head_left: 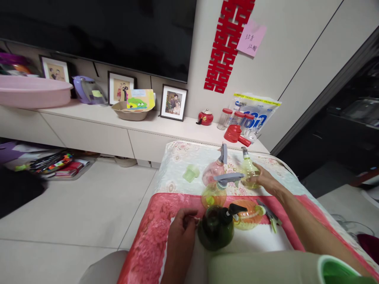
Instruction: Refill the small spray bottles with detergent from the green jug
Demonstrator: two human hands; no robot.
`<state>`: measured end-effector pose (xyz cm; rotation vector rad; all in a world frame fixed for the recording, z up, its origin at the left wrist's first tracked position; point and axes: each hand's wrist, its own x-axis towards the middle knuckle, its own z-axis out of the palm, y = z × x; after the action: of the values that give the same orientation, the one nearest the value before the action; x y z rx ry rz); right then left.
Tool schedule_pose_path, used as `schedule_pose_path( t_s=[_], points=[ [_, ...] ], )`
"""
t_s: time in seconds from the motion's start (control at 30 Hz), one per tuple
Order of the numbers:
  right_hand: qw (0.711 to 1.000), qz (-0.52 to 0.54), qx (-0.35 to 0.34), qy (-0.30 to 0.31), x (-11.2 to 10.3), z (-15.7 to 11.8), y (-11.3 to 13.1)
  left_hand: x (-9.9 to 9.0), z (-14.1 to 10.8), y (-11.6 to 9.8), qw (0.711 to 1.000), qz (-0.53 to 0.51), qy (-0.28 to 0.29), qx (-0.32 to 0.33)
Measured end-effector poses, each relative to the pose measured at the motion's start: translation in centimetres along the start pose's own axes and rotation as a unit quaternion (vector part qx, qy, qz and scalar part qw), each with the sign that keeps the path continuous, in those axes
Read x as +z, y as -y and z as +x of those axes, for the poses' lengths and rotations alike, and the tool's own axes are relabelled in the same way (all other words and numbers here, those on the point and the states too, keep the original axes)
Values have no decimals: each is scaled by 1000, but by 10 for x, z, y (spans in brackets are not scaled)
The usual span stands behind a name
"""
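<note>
At the far side of the table, my right hand point(260, 176) is closed around a pale yellow spray bottle point(248, 167) standing upright. Closer in, the loosely curled fingers of my left hand point(183, 230) show nothing between them. Just right of it is a dark green pump bottle point(215, 230); I cannot tell whether they touch. Between my hands stand a pink spray bottle point(211, 172) and a yellow spray bottle point(211, 195) with grey triggers. An orange-yellow spray bottle point(247, 216) lies on its side. A light green plastic piece point(191, 172) rests at the left.
A large pale green container point(266, 268) fills the near edge. Red-lidded jars point(225, 118), a red scoop-like item point(233, 134) and a white bag point(257, 112) stand on the cabinet point(166, 129) behind. Framed photos, a basket point(130, 112) and a pink basin point(32, 92) are further left.
</note>
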<state>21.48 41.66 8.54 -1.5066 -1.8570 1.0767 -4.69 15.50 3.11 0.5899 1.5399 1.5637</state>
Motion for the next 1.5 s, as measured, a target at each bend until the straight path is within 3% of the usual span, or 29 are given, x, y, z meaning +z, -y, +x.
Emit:
schedule_pose_path(
  t_s=[0.23, 0.5, 0.8, 1.0, 1.1, 1.17, 1.37, 1.43, 1.5],
  points=[
    [974, 200, -54, 96, 39, -48, -2, -1, 1, 3, 1000, 6, 3, 5],
    [948, 258, -68, 174, 40, -48, 4, -3, 3, 6, 1000, 5, 19, -2],
    [956, 225, -52, 183, 47, -35, 0, -5, 6, 9, 999, 40, 24, 5],
    [964, 163, -54, 204, 41, -28, 19, -4, 5, 13, 999, 26, 28, 3],
    [971, 116, -65, 198, 48, -25, 31, -1, 6, 13, 999, 20, 31, 4],
    [974, 83, -76, 199, 57, -25, 38, 1, 4, 10, 999, 17, 11, 32],
    [975, 33, -120, 183, 77, -24, 50, 4, -4, 11, 981, 33, -127, 144],
    [972, 31, -131, 190, 76, -24, 51, 1, 2, 9, 967, 96, -151, 183],
    [970, 32, -138, 197, 74, -25, 51, -3, 21, -2, 933, 208, -157, 246]
  ],
)
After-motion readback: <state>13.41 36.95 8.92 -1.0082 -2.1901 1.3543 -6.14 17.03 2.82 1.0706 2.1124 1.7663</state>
